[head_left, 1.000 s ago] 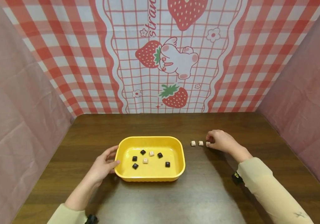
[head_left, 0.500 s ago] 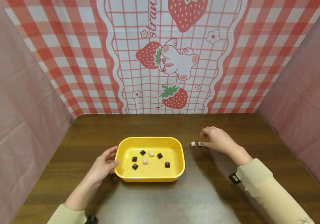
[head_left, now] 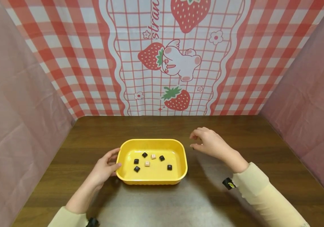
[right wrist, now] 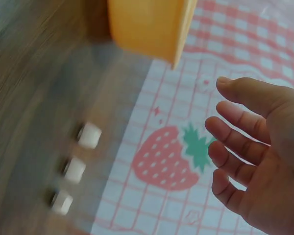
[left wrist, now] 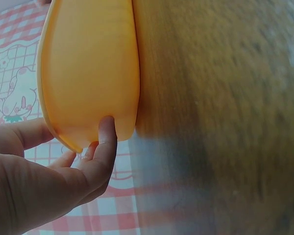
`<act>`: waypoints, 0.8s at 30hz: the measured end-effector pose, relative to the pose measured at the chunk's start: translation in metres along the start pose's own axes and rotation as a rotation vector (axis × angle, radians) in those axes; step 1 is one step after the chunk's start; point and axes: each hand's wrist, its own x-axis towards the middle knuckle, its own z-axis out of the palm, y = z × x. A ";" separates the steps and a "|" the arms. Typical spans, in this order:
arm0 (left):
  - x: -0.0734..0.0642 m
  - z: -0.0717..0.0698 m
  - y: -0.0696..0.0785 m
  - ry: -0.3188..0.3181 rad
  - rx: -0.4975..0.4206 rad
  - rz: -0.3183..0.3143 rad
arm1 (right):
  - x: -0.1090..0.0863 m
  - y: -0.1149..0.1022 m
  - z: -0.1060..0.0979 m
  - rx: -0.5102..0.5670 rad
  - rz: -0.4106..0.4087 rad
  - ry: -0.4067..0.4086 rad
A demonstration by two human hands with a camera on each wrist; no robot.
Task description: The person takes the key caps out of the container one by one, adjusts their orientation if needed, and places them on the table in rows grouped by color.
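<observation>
My left hand (head_left: 104,165) grips the left end of a yellow plastic tray (head_left: 151,182), its thumb over the rim and its other fingers against the outer wall. Inside lie two cream keycaps (head_left: 147,164) and several black keycaps (head_left: 169,167). To the right of the tray, my right hand (head_left: 211,143) hovers over the table with nothing in its fingers. In the right wrist view its fingers are loosely bent and apart from the thumb. There, three cream keycaps (right wrist: 74,170) stand in a row on the table; the right hand hides them in the head view.
The brown wooden table (head_left: 162,205) carries the tray. A checked cloth with strawberries (head_left: 177,99) hangs along its back edge. Pink cloths (head_left: 306,104) close off both sides. A black strap (head_left: 229,183) sits at the right wrist.
The right hand has let go of the rightmost cream keycap beside the tray and moved left along the row, now covering it. My left hand and the tray have stayed still.
</observation>
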 end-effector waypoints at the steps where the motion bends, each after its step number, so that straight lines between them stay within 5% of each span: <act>1: 0.000 0.000 0.000 0.000 0.000 0.000 | 0.001 -0.004 0.000 0.004 -0.006 0.006; 19: 0.000 -0.001 -0.001 -0.002 -0.009 0.010 | 0.017 -0.075 0.028 0.111 -0.117 -0.071; 24: 0.000 -0.001 0.000 -0.002 -0.012 0.012 | 0.022 -0.086 0.046 0.103 -0.171 -0.035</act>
